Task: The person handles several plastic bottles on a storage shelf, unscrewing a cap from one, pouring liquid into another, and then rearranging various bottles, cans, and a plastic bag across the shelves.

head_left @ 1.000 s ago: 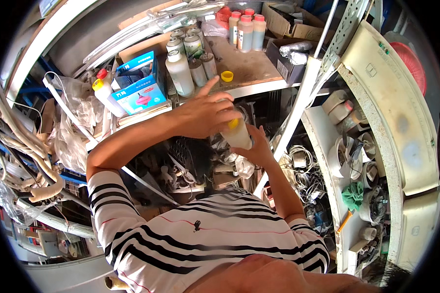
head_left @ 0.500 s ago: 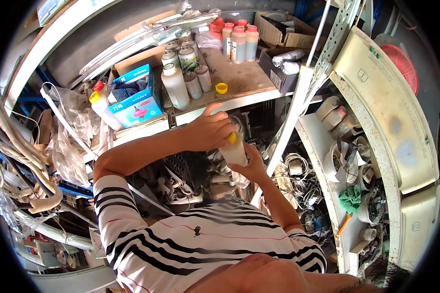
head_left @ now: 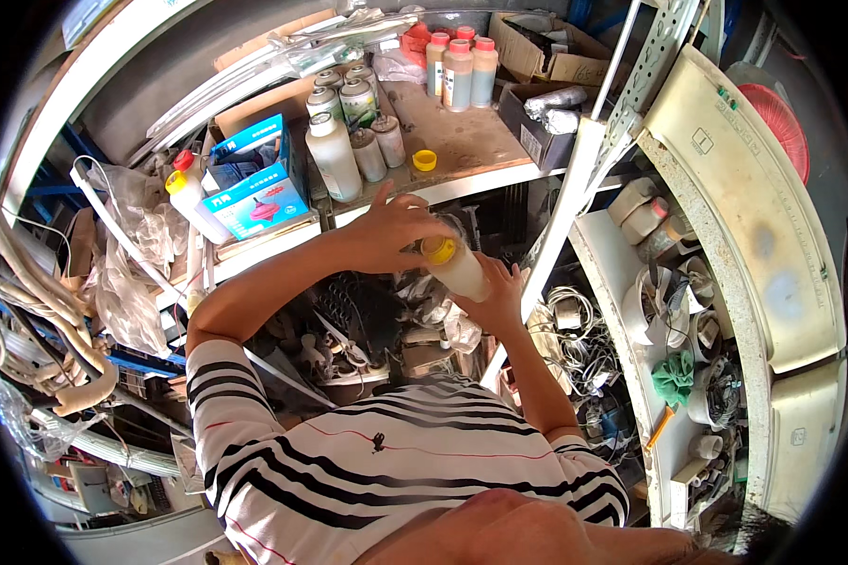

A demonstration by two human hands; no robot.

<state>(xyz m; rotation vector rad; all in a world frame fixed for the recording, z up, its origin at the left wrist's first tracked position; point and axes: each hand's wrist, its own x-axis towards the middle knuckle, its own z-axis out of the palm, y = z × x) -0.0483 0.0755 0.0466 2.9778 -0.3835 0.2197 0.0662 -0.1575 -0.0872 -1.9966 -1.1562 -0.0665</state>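
A whitish plastic bottle (head_left: 463, 274) with a yellow cap (head_left: 438, 249) is held tilted in front of my chest, its cap toward the upper left. My right hand (head_left: 497, 299) wraps round the lower part of the bottle. At the other end, my left hand (head_left: 396, 231) has its thumb and curled fingers at the cap, with one finger raised. On the shelf just beyond stand an open-looking white bottle (head_left: 334, 160) and a loose yellow cap (head_left: 424, 160).
Several metal cans (head_left: 357, 102) and a blue box (head_left: 257, 201) share the wooden shelf (head_left: 471, 155) with several red-capped bottles (head_left: 457, 75). A white metal post (head_left: 562, 212) rises at the right. Tangled cables (head_left: 575, 330) and white shelving (head_left: 622, 282) lie beyond it.
The bottle has tilted further, its cap leaning more to the left. My left hand has shifted slightly left and its grip at the cap has turned. The right hand has moved slightly right.
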